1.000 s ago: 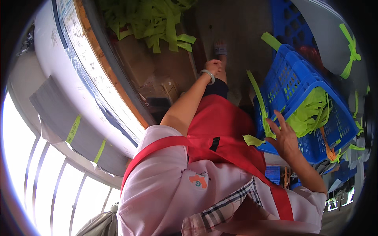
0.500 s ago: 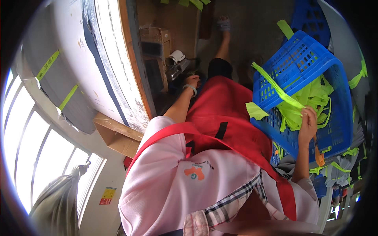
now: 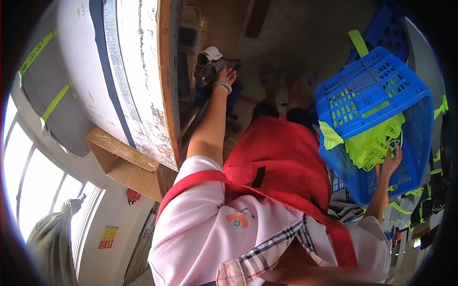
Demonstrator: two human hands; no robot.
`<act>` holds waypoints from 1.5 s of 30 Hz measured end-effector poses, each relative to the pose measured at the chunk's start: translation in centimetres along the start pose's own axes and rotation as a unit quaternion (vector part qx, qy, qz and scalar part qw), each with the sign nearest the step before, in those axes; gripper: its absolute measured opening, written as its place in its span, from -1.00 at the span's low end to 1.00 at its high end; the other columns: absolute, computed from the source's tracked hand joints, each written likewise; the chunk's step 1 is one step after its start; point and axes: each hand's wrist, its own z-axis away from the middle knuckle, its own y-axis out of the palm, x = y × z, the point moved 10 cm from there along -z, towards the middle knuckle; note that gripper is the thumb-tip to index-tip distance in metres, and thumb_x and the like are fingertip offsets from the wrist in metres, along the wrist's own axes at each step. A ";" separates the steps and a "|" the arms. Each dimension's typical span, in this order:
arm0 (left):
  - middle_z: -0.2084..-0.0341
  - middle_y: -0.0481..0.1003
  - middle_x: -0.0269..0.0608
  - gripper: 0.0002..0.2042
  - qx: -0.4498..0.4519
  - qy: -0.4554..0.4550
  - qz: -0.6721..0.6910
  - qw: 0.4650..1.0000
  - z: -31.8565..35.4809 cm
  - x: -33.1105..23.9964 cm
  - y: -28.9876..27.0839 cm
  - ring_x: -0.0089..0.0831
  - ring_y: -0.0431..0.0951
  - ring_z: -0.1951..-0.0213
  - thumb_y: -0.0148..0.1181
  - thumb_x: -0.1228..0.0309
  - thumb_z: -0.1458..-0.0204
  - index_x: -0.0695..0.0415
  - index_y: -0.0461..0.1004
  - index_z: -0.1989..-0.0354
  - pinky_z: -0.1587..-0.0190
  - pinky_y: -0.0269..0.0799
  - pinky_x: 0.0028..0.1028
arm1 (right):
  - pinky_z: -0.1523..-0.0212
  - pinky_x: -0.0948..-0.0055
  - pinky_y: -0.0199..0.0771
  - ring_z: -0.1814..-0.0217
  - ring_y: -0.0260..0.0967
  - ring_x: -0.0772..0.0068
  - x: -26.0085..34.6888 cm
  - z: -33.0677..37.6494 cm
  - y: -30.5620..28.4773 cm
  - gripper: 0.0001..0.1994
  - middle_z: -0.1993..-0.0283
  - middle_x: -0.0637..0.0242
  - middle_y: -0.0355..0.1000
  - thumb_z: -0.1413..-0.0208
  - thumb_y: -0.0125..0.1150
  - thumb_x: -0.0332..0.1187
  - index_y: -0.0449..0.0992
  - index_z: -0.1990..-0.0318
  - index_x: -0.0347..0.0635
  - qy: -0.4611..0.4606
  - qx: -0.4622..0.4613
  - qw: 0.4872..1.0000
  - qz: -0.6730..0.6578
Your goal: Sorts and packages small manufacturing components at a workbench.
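My right hand is at the near right side of a pile of neon yellow-green fabric strips. Its bent fingers close on the edge of a strip, where a thin loop shows. The pile lies inside a tilted blue plastic basket with slotted walls. My left hand, a bangle at its wrist, reaches forward beside the table edge. Its fingers are loosely curled and apart, with nothing visible in them. Just past it are a white cylindrical thing and a clear or shiny item, both partly in shadow.
A worn white board with a wooden edge rises on my left. An open cardboard box sits below it. Another blue crate stands behind the basket. Grey bundles tied with yellow-green strips line the right.
The long strip my right hand held across the basket's rim no longer hangs there; that hand is now lower, at the pile. My left arm stretches farther forward, and the view has shifted.
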 end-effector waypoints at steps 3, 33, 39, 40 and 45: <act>0.17 0.39 0.03 -0.60 0.042 -0.032 0.138 0.989 -5.6 -0.5 1.0 -0.08 0.47 0.14 0.10 0.22 -0.12 0.33 0.24 0.08 0.10 0.47 -0.15 | -0.07 0.24 0.29 -0.15 0.26 0.26 9.9 0.4 0.8 -0.67 -0.16 0.31 0.28 -0.13 0.12 -0.44 0.42 -0.08 0.04 -0.064 0.014 0.996 -0.068; 0.42 0.45 -0.17 -0.71 0.216 0.019 -0.106 0.971 7.4 3.7 8.7 -0.26 0.53 0.30 0.10 0.21 -0.14 0.17 0.29 0.14 0.23 0.48 -0.32 | -0.06 0.33 0.25 -0.14 0.24 0.24 35.3 8.8 -7.1 -0.61 -0.11 0.22 0.29 0.00 0.24 -0.46 0.41 -0.04 -0.17 -0.186 -0.048 0.961 -0.199; 0.44 0.47 -0.23 -0.71 0.244 0.039 -0.227 0.942 14.8 5.0 6.9 -0.43 0.55 0.38 0.07 0.19 -0.16 0.19 0.38 0.17 0.33 0.48 -0.48 | -0.12 0.27 0.18 -0.17 0.14 0.17 38.2 12.1 -4.6 -0.53 -0.13 0.26 0.24 0.16 0.39 -0.31 0.46 0.00 -0.03 -0.203 0.018 0.973 -0.108; 0.44 0.47 -0.23 -0.71 0.249 0.043 -0.226 0.941 15.6 5.1 6.5 -0.43 0.55 0.38 0.07 0.19 -0.16 0.19 0.38 0.17 0.33 0.48 -0.48 | -0.12 0.28 0.17 -0.18 0.12 0.17 38.9 13.0 -4.0 -0.55 -0.14 0.27 0.24 0.16 0.38 -0.29 0.47 0.02 -0.02 -0.243 0.041 0.964 -0.100; 0.47 0.49 -0.23 -0.76 0.281 0.113 -0.294 0.907 21.6 3.5 5.1 -0.50 0.54 0.43 0.08 0.25 -0.16 0.22 0.44 0.26 0.39 0.46 -0.55 | 0.04 0.26 0.31 0.02 0.30 0.24 30.0 13.2 -2.4 -0.82 0.24 0.32 0.44 0.04 0.23 -0.45 0.52 0.23 -0.13 -0.143 0.022 0.966 -0.214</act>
